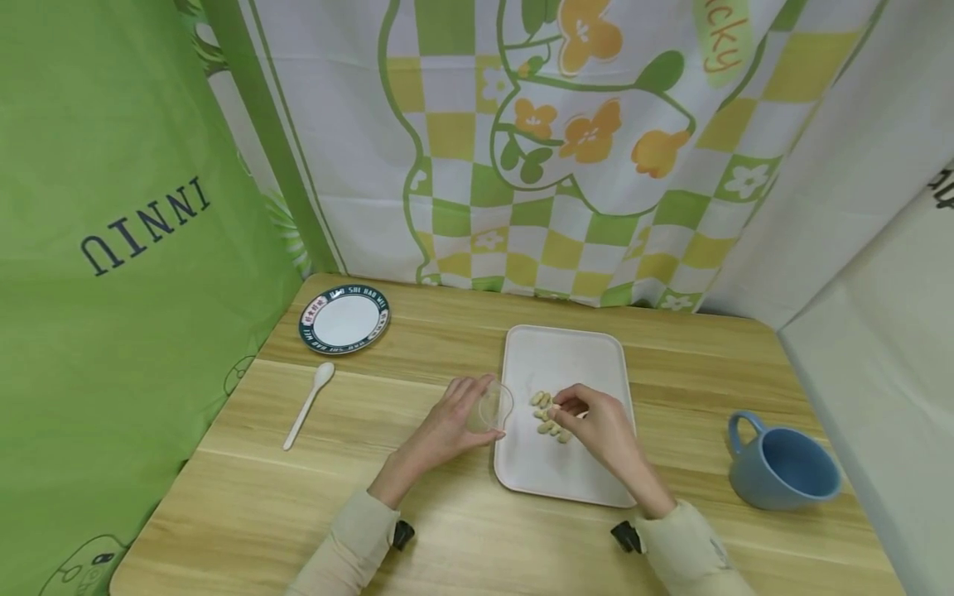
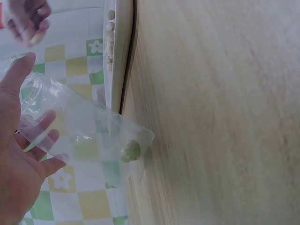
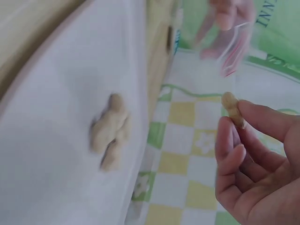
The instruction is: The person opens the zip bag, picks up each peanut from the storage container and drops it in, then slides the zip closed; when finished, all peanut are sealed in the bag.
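Observation:
My left hand (image 1: 447,418) holds a clear plastic bag (image 2: 89,129) beside the tray's left edge, its mouth spread between thumb and fingers. Inside the bag's lower corner lies a small roundish thing, likely a peanut (image 2: 131,151), tinted green through the plastic. Over the tray, my right hand (image 1: 599,422) pinches a single unshelled peanut (image 3: 233,108) between thumb and fingertips. Several more peanuts (image 1: 547,428) sit in a loose group on the white tray (image 1: 562,472), just under and left of the right hand. A red line marks the bag's mouth in the right wrist view.
A dark-rimmed plate (image 1: 344,321) is at the table's back left, with a white spoon (image 1: 309,406) in front of it. To the right stands a blue mug (image 1: 775,472). Patterned curtain (image 1: 551,223) hangs behind the table, and green cloth (image 1: 134,331) on the left.

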### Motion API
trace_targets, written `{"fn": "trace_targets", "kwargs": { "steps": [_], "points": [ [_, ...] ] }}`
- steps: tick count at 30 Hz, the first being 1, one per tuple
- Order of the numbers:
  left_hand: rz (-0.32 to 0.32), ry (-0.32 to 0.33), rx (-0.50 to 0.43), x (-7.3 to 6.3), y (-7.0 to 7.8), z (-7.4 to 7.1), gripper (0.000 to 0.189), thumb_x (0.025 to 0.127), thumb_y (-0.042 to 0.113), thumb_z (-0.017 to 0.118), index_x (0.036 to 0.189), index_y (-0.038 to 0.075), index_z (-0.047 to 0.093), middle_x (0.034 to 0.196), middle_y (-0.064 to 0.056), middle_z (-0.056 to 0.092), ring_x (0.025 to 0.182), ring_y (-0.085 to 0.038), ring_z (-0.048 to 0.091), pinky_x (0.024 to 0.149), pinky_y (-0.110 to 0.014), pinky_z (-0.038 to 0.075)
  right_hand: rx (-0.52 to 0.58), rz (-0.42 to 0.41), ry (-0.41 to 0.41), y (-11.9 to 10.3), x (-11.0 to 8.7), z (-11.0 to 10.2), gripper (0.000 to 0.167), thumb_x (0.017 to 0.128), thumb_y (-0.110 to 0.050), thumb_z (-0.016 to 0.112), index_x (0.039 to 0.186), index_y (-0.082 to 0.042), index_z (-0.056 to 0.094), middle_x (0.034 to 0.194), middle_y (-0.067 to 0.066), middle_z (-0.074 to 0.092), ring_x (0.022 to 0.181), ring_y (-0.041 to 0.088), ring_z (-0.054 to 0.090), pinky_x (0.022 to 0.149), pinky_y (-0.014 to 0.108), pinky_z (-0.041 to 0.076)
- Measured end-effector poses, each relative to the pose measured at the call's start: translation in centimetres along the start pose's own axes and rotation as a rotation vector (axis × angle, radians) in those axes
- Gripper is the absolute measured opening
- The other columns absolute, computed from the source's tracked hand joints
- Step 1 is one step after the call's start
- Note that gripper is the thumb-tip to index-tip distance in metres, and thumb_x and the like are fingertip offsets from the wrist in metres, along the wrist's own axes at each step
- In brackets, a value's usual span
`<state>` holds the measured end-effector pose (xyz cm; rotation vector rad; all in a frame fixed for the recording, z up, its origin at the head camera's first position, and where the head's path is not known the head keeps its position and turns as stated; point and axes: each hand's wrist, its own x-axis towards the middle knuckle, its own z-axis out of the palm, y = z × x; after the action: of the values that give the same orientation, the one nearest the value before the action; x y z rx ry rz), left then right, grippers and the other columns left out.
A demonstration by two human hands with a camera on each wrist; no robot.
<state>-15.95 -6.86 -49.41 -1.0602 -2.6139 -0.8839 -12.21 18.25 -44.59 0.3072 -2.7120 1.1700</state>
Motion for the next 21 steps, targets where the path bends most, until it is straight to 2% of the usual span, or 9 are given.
{"fn": "trace_targets", "kwargs": {
  "steps": [3,9,17,21],
  "points": [
    [-0.004,-0.007,-0.005,0.0,0.1,0.0,0.087,0.077,0.037,0.080,0.144,0.004,0.037,0.124,-0.009,0.050,0.117,-0.024,0.045,0.098,-0.037,0.047,0.041,-0.001,0.027,-1.2,0.5,0.2,0.011,0.081,-0.007,0.077,0.090,-0.008,0.070,0.079,0.000,0.067,0.074,0.014,0.063,0.068,0.030,0.053],
    [0.007,-0.003,-0.009,0.1,0.2,0.1,0.086,0.076,0.037,0.080,0.142,0.001,0.038,0.121,-0.009,0.051,0.116,-0.024,0.045,0.095,-0.037,0.048,0.082,-0.025,0.041,-2.6,1.0,1.2,0.012,0.080,-0.007,0.077,0.091,-0.008,0.071,0.081,0.000,0.069,0.076,0.015,0.064,0.066,0.028,0.052],
    [0.030,0.008,-0.001,0.2,0.2,0.3,0.085,0.075,0.035,0.082,0.142,0.003,0.040,0.118,-0.008,0.052,0.113,-0.023,0.046,0.092,-0.036,0.049,0.106,-0.032,0.012,-3.1,1.1,2.6,0.011,0.080,-0.010,0.077,0.088,-0.008,0.069,0.078,-0.001,0.066,0.069,0.015,0.062,0.054,0.022,0.050],
    [0.034,0.009,-0.010,0.3,0.3,0.3,0.085,0.075,0.035,0.082,0.141,0.000,0.041,0.118,-0.010,0.052,0.113,-0.024,0.046,0.093,-0.037,0.049,0.080,-0.046,0.013,-3.2,1.1,3.0,0.012,0.079,-0.010,0.079,0.086,-0.009,0.069,0.076,-0.004,0.064,0.070,0.012,0.060,0.057,0.023,0.048]
  ]
}}
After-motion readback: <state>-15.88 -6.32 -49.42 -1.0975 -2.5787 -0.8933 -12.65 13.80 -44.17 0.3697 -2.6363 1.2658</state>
